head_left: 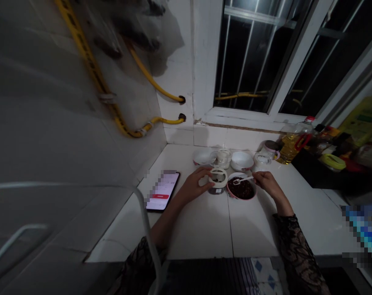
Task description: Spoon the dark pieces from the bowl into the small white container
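Observation:
My left hand (196, 185) has its thumb and fingers closed on the rim of a small clear jar (218, 191) with a cream-coloured top ring. A little dark matter shows inside the jar. My right hand (268, 185) pinches the handle of a small white spoon (245, 179). The spoon's bowl end is over a white bowl (246, 198) with a pinkish outer side, at the surface of dark red-brown flakes (241, 190). Jar and bowl stand side by side on the white tiled counter (201, 229).
A lit phone (164, 191) lies left of my left forearm. Behind stand a white bowl (241, 160), a clear jar (223, 157) and a lidded jar (262, 160). An oil bottle (289, 148) and a black box (310, 170) of condiments are at right. A white wire frame (144, 213) crosses the left foreground.

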Motion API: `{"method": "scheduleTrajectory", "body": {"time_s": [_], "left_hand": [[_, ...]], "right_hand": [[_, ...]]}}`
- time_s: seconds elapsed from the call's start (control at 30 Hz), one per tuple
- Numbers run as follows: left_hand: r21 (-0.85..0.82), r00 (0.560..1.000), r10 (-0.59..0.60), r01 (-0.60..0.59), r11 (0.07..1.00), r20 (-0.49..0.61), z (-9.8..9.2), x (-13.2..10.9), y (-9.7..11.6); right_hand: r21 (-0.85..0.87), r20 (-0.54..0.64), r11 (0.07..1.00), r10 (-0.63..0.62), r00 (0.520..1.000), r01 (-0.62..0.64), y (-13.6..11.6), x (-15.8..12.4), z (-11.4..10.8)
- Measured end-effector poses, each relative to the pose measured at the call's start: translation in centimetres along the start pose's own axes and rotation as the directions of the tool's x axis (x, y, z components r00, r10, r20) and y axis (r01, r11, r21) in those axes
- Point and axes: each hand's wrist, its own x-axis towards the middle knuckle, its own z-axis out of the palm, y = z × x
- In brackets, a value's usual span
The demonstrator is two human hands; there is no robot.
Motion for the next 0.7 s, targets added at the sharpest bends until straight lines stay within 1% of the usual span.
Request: {"method": "scheduleTrajectory", "body": {"time_s": [0.1,0.23,0.33,0.4,0.47,0.53,0.6,0.67,0.7], "left_hand": [[-0.001,1.0,-0.006,0.006,1.0,0.004,0.0,0.0,0.0],[-0.011,1.0,-0.02,0.02,1.0,0.005,-0.1,0.0,0.1],[-0.023,1.0,-0.016,0.016,1.0,0.008,-0.1,0.0,0.1],[-0.027,1.0,-0.017,0.017,0.999,0.005,0.0,0.1,0.0],[-0.027,1.0,-0.022,0.022,0.999,-0.002,0.0,0.1,-0.1],[-0.028,1.0,-0.024,0.024,0.999,-0.001,0.0,0.1,-0.2],[-0.033,1.0,-0.024,0.025,0.999,0.002,0.0,0.1,-0.1],[-0.035,1.0,-0.027,0.027,0.999,0.009,0.0,0.0,0.0],[-0.034,1.0,-0.028,0.028,0.999,0.01,0.0,0.0,0.0]], "right_hand": [[0.014,0.013,0.999,0.037,0.999,-0.037,0.1,0.2,-0.1],[0.05,-0.003,0.996,0.072,0.997,-0.072,-0.1,0.2,-0.2],[0.089,-0.022,0.993,0.074,0.997,-0.072,-0.6,0.1,0.0],[0.107,-0.045,0.993,0.054,0.998,-0.049,-1.1,0.0,0.4],[0.11,-0.079,0.994,-0.007,0.997,0.016,-1.7,-0.4,1.3],[0.078,-0.137,0.989,-0.111,0.984,0.122,-2.5,-1.0,2.6],[-0.03,-0.227,0.969,-0.244,0.943,0.244,-3.4,-1.8,4.0],[-0.212,-0.202,0.912,-0.391,0.898,0.35,-4.3,-2.7,5.2],[-0.285,-0.144,0.872,-0.449,0.882,0.398,-4.7,-3.0,5.6]]}}
